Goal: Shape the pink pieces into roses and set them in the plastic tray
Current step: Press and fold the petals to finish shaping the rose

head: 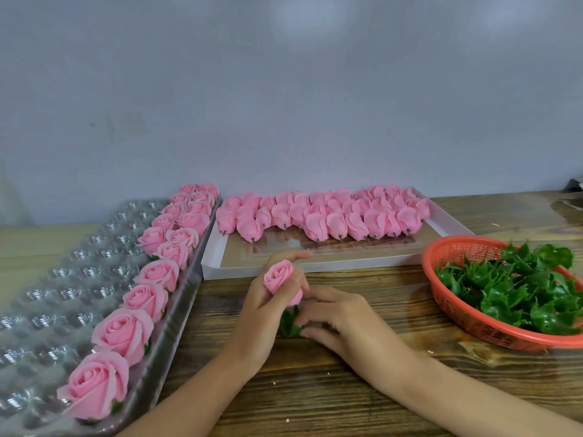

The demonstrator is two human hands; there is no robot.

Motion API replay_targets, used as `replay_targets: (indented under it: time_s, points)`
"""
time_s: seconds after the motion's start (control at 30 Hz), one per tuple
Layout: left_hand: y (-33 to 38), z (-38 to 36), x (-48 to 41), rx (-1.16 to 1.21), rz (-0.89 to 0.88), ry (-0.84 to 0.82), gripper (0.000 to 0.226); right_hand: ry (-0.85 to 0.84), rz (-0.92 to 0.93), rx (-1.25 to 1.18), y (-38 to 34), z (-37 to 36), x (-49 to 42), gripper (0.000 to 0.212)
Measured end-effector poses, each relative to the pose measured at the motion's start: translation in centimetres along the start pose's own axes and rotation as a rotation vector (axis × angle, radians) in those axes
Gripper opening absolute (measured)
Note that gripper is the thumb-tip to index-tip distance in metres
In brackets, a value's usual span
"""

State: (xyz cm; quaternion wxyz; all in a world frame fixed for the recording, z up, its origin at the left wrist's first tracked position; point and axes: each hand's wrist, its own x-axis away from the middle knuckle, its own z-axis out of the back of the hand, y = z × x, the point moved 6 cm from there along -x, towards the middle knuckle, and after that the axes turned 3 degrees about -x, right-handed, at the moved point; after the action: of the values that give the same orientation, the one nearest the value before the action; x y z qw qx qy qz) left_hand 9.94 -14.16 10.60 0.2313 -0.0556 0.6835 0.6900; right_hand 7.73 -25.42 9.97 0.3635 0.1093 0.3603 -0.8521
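Note:
My left hand grips a pink rose bud upright above the wooden table, fingers curled round its sides. Just below it, my right hand pinches a green leaf base at the bud's foot. The clear plastic tray lies at the left, with several finished pink roses lined along its right side. A white flat box behind my hands holds several unshaped pink pieces in rows.
An orange plastic basket of green leaf bases sits at the right. A grey wall stands close behind the table. Dark objects lie at the far right edge.

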Motion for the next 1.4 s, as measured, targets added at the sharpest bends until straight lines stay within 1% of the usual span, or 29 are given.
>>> replay_targets:
  time_s: [0.07,0.13,0.2,0.23,0.33,0.4,0.43,0.5,0.57,0.63,0.73,0.93,1.07,1.13,1.23,1.33,1.4]
  points:
    - [0.0,-0.2,-0.1,0.004,0.001,-0.024,0.010,0.033,0.000,-0.042,-0.1,0.2,0.0,0.008]
    - [0.0,-0.1,-0.1,0.010,0.012,-0.015,0.012,0.085,-0.022,-0.101,-0.1,0.6,0.0,0.014]
    - [-0.1,-0.1,-0.1,0.010,0.025,-0.006,0.014,0.135,-0.072,-0.179,0.2,0.8,0.1,0.022]
    - [-0.2,-0.1,-0.1,0.005,0.030,-0.006,0.016,0.149,-0.103,-0.213,0.4,0.8,0.2,0.023]
    - [-0.3,0.0,-0.2,0.009,0.047,0.015,0.015,0.143,-0.163,-0.258,0.9,0.7,0.2,0.018]
    - [-0.2,0.1,-0.2,0.011,0.053,0.032,0.013,0.128,-0.150,-0.253,0.7,0.8,0.2,0.022]
    - [-0.1,0.1,-0.2,0.002,0.052,0.034,0.015,0.121,-0.142,-0.245,0.6,0.8,0.2,0.023]
    - [0.0,0.1,-0.1,-0.012,0.049,0.034,0.020,0.111,-0.135,-0.225,0.6,0.7,0.2,0.020]
    - [0.2,0.1,-0.1,-0.011,0.043,0.032,0.017,0.109,-0.136,-0.213,0.7,0.7,0.2,0.017]
    - [0.1,0.0,0.0,-0.006,0.050,0.015,0.013,0.110,-0.136,-0.221,0.7,0.7,0.2,0.018]
    - [-0.3,-0.1,0.0,-0.008,0.086,-0.001,0.015,0.107,-0.138,-0.262,0.8,0.5,0.2,0.017]
    - [-1.0,0.2,-0.2,-0.004,0.138,0.048,0.015,0.120,-0.294,-0.525,1.8,0.0,0.4,0.009]
    - [-1.4,0.5,-0.3,-0.021,0.152,0.093,0.029,0.093,-0.418,-0.725,2.0,-0.6,0.3,0.014]
    - [-1.5,0.6,-0.4,-0.065,0.138,0.097,0.031,0.091,-0.503,-0.862,2.0,-0.7,0.3,0.017]
    - [-1.7,0.5,-0.3,-0.134,0.136,0.087,0.027,0.137,-0.622,-1.071,2.1,-0.8,0.5,0.018]
    - [-1.7,0.4,-0.3,-0.183,0.136,0.086,0.037,0.200,-0.726,-1.275,2.4,-0.9,0.7,0.023]
    - [-1.5,0.2,-0.2,-0.201,0.125,0.082,0.040,0.194,-0.764,-1.333,2.5,-0.9,0.6,0.025]
